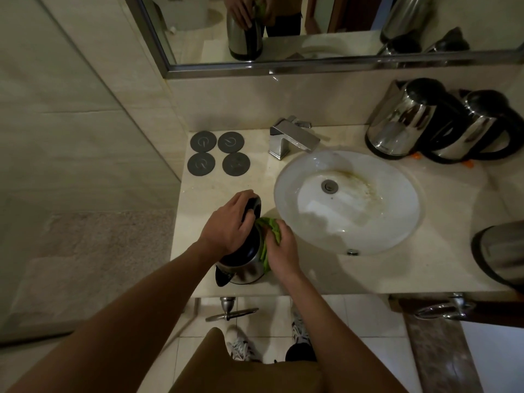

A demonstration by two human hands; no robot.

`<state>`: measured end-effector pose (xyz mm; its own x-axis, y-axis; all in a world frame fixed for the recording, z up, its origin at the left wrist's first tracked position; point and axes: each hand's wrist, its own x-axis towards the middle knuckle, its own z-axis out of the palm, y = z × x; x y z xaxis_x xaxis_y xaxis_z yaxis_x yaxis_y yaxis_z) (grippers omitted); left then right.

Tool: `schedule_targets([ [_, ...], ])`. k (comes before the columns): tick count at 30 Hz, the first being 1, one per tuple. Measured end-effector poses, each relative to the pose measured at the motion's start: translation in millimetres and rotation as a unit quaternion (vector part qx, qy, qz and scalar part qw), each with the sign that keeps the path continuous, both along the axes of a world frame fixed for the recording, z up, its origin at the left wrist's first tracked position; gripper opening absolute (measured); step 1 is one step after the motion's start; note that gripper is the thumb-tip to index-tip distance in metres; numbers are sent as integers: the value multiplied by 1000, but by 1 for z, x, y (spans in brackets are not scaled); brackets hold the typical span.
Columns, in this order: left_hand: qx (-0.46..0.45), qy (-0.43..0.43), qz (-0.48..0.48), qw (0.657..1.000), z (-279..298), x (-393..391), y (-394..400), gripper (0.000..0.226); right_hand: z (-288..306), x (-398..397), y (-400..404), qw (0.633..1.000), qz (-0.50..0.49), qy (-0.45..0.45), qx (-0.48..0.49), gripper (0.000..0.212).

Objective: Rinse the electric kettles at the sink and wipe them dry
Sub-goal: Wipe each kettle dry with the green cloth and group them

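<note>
Fingers of the left hand (229, 222) curl over the black top of a steel kettle (243, 268) at the countertop's (368, 276) front edge; the right hand (280, 245) clutches a green cloth (269, 231) against its side; beyond lie the sink (397, 194), four dark discs (218, 157), and two kettles (442, 123) in the far right corner.

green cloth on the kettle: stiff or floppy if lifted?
Likely floppy: the green cloth bunches in folds under the right hand and drapes down the kettle wall. Probably light, since the fingers crumple it easily. Whether it is wet cannot be told.
</note>
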<state>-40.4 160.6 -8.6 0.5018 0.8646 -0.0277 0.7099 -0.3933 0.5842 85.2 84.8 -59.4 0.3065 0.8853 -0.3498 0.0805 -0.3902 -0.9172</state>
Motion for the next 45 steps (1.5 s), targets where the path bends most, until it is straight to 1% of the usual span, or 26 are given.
schedule_targets([
  [2, 3, -1, 0, 1000, 0, 0, 0, 44, -6, 3, 6, 999, 11, -16, -30, 23],
  [4, 4, -1, -1, 1000, -1, 0, 0, 43, -9, 4, 4, 999, 16, -13, -38, 24],
  [7, 7, 0, -1, 1000, -2, 0, 1, 42, -5, -7, -14, 1000, 0, -20, 13, 21],
  [10, 8, 4, -5, 1000, -4, -1, 2, 42, 8, -22, -24, 996, -3, -45, 76, 9],
  [12, 7, 3, -4, 1000, -5, -1, 2, 41, 10, -23, -15, 994, 7, -68, 85, 9],
  [14, 5, 3, -3, 1000, -5, -1, 2, 41, 8, -16, -2, 996, 15, -67, 60, 12],
  [17, 3, 2, -4, 1000, -4, -1, 1, 42, -3, -3, 11, 1000, 12, -28, 0, 12],
  [19, 2, -2, -5, 1000, -4, -2, 1, 42, -7, -2, 5, 1000, 10, -17, -9, 18],
  [20, 2, -2, -5, 1000, -4, -2, 2, 41, -7, -5, -2, 1000, 4, -23, 1, 18],
  [23, 2, 0, -4, 1000, -4, -2, 2, 41, -5, -26, -30, 995, -40, -48, 77, 11],
  [25, 4, -2, -5, 1000, -4, -1, 2, 41, 0, -38, -39, 988, -58, -63, 127, 16],
  [26, 4, -2, -5, 1000, -3, -1, 2, 40, 2, -39, -38, 987, -59, -65, 132, 16],
  [29, 0, 3, -4, 1000, -2, -1, 1, 40, 7, -26, -19, 995, -47, -28, 84, 6],
  [33, -8, 6, 1, 1000, 0, -1, 1, 43, -15, -3, 3, 999, -20, 34, -13, 18],
  [36, -11, 7, 0, 1000, 1, 0, -1, 45, -30, 3, -5, 993, -28, 85, -83, 21],
  [39, -18, 11, 1, 1000, 1, 0, -1, 49, -46, -11, -33, 984, -72, 135, -90, 14],
  [41, -21, 16, 4, 1000, 2, 1, -1, 50, -57, -26, -47, 977, -108, 158, -93, 18],
  [43, -22, 17, 6, 1000, 3, 1, -2, 51, -52, -33, -47, 974, -136, 159, -90, 20],
  [45, -22, 15, 5, 1000, 3, 1, -1, 50, -37, -32, -38, 976, -153, 143, -67, 15],
])
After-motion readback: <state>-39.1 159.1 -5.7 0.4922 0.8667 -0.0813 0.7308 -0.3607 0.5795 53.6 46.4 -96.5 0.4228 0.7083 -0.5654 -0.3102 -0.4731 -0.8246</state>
